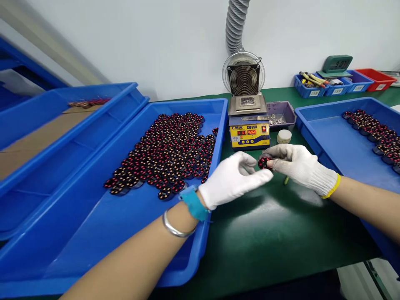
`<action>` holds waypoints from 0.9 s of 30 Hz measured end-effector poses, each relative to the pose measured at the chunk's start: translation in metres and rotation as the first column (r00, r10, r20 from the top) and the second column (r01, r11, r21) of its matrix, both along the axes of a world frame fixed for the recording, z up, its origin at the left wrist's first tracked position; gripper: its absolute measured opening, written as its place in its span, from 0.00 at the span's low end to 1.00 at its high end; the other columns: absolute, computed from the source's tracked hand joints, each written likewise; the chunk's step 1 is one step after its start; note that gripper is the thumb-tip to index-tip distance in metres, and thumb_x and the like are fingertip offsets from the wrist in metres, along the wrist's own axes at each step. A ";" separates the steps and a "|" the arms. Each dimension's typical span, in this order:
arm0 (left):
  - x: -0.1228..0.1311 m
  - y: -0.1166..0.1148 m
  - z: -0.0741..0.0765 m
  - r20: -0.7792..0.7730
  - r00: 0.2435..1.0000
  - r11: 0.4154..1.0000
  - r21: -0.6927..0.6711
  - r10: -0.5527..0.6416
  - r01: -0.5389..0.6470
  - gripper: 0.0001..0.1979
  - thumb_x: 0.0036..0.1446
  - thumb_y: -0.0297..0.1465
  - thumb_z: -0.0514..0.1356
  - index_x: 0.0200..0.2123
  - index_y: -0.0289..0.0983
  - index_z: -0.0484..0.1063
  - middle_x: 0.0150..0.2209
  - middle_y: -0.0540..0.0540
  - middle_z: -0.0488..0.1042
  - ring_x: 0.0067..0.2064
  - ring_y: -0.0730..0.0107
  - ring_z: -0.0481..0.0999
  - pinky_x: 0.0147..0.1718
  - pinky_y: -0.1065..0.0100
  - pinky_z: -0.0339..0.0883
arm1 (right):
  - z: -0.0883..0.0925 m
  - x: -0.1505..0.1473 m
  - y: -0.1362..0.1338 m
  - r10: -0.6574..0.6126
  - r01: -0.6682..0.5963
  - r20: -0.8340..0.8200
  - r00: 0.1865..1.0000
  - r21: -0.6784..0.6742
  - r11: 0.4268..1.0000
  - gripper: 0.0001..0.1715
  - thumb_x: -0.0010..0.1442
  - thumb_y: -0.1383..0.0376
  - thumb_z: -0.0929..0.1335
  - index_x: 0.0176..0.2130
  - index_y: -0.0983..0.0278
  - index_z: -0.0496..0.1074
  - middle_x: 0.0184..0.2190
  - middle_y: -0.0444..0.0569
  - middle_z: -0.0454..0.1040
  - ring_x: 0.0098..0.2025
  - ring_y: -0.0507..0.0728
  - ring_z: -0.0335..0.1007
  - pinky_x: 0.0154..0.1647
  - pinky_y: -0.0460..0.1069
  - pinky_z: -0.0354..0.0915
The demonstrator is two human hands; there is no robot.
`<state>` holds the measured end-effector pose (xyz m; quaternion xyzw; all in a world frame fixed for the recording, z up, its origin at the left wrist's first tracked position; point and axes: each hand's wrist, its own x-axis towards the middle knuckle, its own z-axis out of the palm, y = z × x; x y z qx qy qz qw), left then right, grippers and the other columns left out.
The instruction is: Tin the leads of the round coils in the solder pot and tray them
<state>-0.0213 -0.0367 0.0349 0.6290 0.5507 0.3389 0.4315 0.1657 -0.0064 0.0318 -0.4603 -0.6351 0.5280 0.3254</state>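
We've got one round part (pixel 263 163) up off the bench (pixel 265 233), pinched in our right hand (pixel 301 167), right of centre and just near of the yellow-fronted unit (pixel 249 133) marked CM 558. Looks: short, squat, dark body, red marks spaced round the face, black between them. Face is angled partly left; finer detail too small to tell, and the fingers cover its right side. Right thumb and fingers press on it; that glove is knitted white, yellow cuff, greyish toward the tips.

Our left hand (pixel 225 180), white glove, sits just left of the part: fingers spread, thumb well apart from the curled rest, nothing gripped. Can't tell if the thumb touches the part.

Left tray (pixel 103 225), blue: dense cluster of similar parts (pixel 165 152) at its far side, black with red and pale tan marks, a few tilted at the near edge. Right tray (pixel 331 129), also blue: rows of the same sort (pixel 379 133) toward its right side.

Far of our right hand: a white round block (pixel 284 136), then a purple bin (pixel 291 114) with shiny bits, right beside the unit. Unit display reads 426.0.
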 end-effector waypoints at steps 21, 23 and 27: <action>0.019 -0.009 -0.005 0.034 0.989 0.962 0.230 0.142 -0.146 0.18 0.59 0.43 0.55 0.22 0.38 0.63 0.18 0.53 0.65 0.19 0.76 0.65 0.20 0.73 0.60 | 0.004 -0.004 0.000 -0.097 0.072 -0.144 0.985 -0.170 0.983 0.11 0.53 0.73 0.69 0.39 0.71 0.74 0.30 0.48 0.75 0.27 0.48 0.70 0.28 0.41 0.69; 0.017 -0.008 -0.002 0.222 0.943 0.920 0.251 0.250 -0.302 0.17 0.60 0.43 0.54 0.24 0.38 0.62 0.18 0.54 0.66 0.18 0.77 0.66 0.18 0.73 0.60 | 0.003 -0.002 0.002 -0.144 0.111 -0.174 0.974 -0.184 0.977 0.10 0.53 0.71 0.70 0.39 0.71 0.74 0.30 0.49 0.75 0.26 0.48 0.70 0.27 0.42 0.70; 0.013 -0.002 -0.003 0.232 0.942 0.935 0.203 0.243 -0.291 0.18 0.57 0.46 0.57 0.26 0.37 0.63 0.19 0.53 0.68 0.18 0.76 0.68 0.17 0.73 0.60 | 0.002 -0.002 0.002 -0.131 0.101 -0.215 0.968 -0.145 0.984 0.12 0.53 0.69 0.72 0.39 0.70 0.74 0.31 0.49 0.75 0.28 0.50 0.71 0.30 0.44 0.72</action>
